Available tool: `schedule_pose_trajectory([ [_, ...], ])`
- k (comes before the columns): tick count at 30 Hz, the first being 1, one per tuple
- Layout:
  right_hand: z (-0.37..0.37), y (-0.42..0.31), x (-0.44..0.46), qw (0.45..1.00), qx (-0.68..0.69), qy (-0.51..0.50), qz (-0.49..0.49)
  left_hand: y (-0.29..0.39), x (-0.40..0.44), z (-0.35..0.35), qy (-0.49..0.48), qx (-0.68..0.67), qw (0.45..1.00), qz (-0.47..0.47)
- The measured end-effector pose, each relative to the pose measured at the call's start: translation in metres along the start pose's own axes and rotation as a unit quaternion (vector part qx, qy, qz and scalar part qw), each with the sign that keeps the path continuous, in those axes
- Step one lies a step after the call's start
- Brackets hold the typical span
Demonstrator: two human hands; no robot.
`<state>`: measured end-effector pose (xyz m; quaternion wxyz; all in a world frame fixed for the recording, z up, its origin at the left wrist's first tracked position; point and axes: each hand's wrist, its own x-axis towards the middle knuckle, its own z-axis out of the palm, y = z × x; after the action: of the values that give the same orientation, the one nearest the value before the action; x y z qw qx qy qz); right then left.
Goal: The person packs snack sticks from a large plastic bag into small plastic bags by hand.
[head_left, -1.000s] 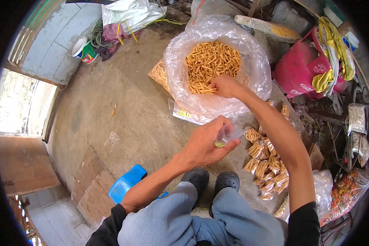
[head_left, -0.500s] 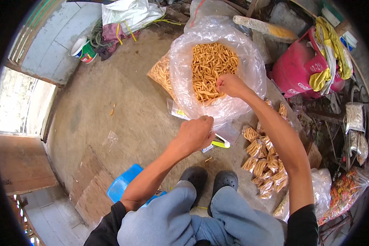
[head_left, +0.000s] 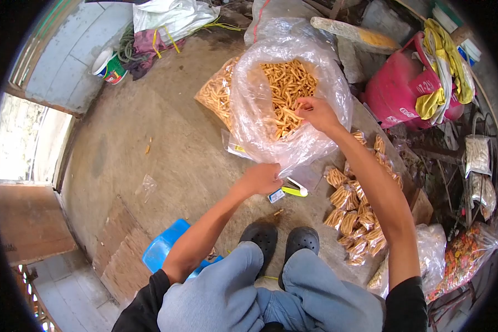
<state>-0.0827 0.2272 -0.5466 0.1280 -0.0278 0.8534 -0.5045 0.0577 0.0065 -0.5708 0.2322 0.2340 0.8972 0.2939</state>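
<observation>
A large clear plastic bag (head_left: 249,110) stands with its mouth spread wide, full of golden-brown snack sticks (head_left: 290,83). My right hand (head_left: 320,115) is inside the mouth at the right, fingers pinched on a few of the sticks. At the bag's near edge, my left hand (head_left: 262,179) is closed on the plastic, its fingertips partly hidden. Just right of it on the floor lie a yellow-green and white tool (head_left: 295,191), whose kind I cannot make out, and a small blue-and-white packet (head_left: 276,195).
Several small filled snack packets (head_left: 348,222) lie in a pile at the right. A blue plastic stool (head_left: 166,243) is by my left leg. Beyond the pile stand a pink bin (head_left: 398,83) and a bag of colourful snacks (head_left: 465,260). A white bucket (head_left: 109,66) lies tipped at the far left.
My right hand has lifted slightly and turned, with sticks now showing at its fingertips. The left hand has shifted slightly down and left, and the bag's near edge has stretched.
</observation>
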Motion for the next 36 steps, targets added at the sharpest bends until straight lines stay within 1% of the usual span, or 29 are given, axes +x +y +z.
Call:
schedule_pose_trajectory([
  [1, 0.000, -0.001, -0.002, 1.000, 0.005, 0.003, 0.008, 0.000, -0.001, -0.006, -0.004, -0.014, 1.000, 0.026],
  [2, -0.002, -0.002, -0.004, 1.000, 0.006, 0.004, 0.009, -0.001, -0.003, -0.011, -0.005, -0.014, 1.000, 0.026],
  [4, -0.005, -0.009, -0.013, 0.998, -0.054, 0.027, -0.027, 0.040, -0.021, -0.060, -0.062, -0.114, 0.991, 0.001],
  [5, -0.006, -0.012, -0.016, 0.998, -0.053, 0.027, -0.026, 0.047, -0.025, -0.068, -0.063, -0.114, 0.991, 0.001],
  [7, -0.008, -0.013, -0.020, 0.996, -0.056, 0.029, -0.057, 0.060, -0.030, -0.081, -0.035, -0.177, 0.983, 0.018],
  [8, -0.009, -0.012, -0.021, 0.996, -0.056, 0.029, -0.057, 0.071, -0.032, -0.090, -0.036, -0.176, 0.984, 0.018],
  [10, -0.011, -0.011, -0.024, 0.992, -0.094, 0.004, -0.081, 0.093, -0.035, -0.105, 0.026, -0.188, 0.982, -0.011],
  [11, -0.011, -0.010, -0.025, 0.992, -0.094, 0.004, -0.081, 0.091, -0.030, -0.101, 0.027, -0.188, 0.982, -0.011],
  [12, -0.011, -0.010, -0.026, 0.987, -0.130, 0.007, -0.090, 0.085, -0.024, -0.092, 0.102, -0.128, 0.984, 0.066],
  [13, -0.012, -0.009, -0.028, 0.981, -0.166, 0.008, -0.098, 0.079, -0.020, -0.086, 0.175, -0.066, 0.972, 0.141],
  [14, -0.012, -0.008, -0.029, 0.981, -0.166, 0.008, -0.098, 0.073, -0.017, -0.081, 0.176, -0.066, 0.972, 0.141],
  [15, -0.012, -0.003, -0.029, 0.976, -0.183, 0.019, -0.113, 0.067, -0.016, -0.077, 0.164, -0.002, 0.986, 0.033],
  [16, -0.012, -0.002, -0.031, 0.971, -0.199, 0.030, -0.128, 0.061, -0.015, -0.072, 0.149, 0.062, 0.984, -0.076],
  [17, -0.013, -0.001, -0.034, 0.971, -0.200, 0.031, -0.127, 0.049, -0.017, -0.065, 0.148, 0.061, 0.984, -0.074],
  [19, -0.012, -0.002, -0.043, 0.961, -0.227, 0.050, -0.150, 0.013, -0.023, -0.051, 0.152, 0.023, 0.977, -0.146],
  [20, -0.011, 0.002, -0.046, 0.962, -0.226, 0.052, -0.147, -0.003, -0.026, -0.044, 0.150, 0.024, 0.978, -0.144],
  [21, -0.007, 0.007, -0.048, 0.958, -0.231, 0.064, -0.158, -0.020, -0.030, -0.038, 0.156, -0.013, 0.979, -0.128],
  [22, -0.004, 0.012, -0.049, 0.954, -0.236, 0.076, -0.170, -0.025, -0.032, -0.037, 0.164, -0.050, 0.979, -0.113],
  [23, 0.000, 0.016, -0.053, 0.954, -0.235, 0.077, -0.170, -0.028, -0.031, -0.032, 0.164, -0.048, 0.979, -0.113],
  [25, 0.009, 0.025, -0.065, 0.939, -0.244, 0.112, -0.213, -0.024, -0.031, -0.026, 0.186, -0.012, 0.974, -0.130],
  [26, 0.012, 0.031, -0.068, 0.939, -0.245, 0.112, -0.213, -0.020, -0.032, -0.020, 0.187, -0.012, 0.974, -0.130],
  [27, 0.013, 0.038, -0.071, 0.937, -0.241, 0.117, -0.224, -0.015, -0.033, -0.011, 0.221, 0.006, 0.965, -0.138],
  [29, 0.019, 0.055, -0.073, 0.934, -0.239, 0.123, -0.236, -0.014, -0.034, 0.000, 0.258, 0.025, 0.955, -0.145],
  [31, 0.024, 0.064, -0.078, 0.919, -0.234, 0.142, -0.283, -0.019, -0.033, 0.011, 0.241, 0.075, 0.953, -0.166],
  [35, 0.027, 0.061, -0.081, 0.935, -0.198, 0.147, -0.253, -0.031, -0.030, 0.022, 0.232, 0.090, 0.953, -0.173],
  [36, 0.025, 0.058, -0.081, 0.944, -0.178, 0.148, -0.234, -0.032, -0.031, 0.024, 0.279, 0.078, 0.947, -0.138],
])
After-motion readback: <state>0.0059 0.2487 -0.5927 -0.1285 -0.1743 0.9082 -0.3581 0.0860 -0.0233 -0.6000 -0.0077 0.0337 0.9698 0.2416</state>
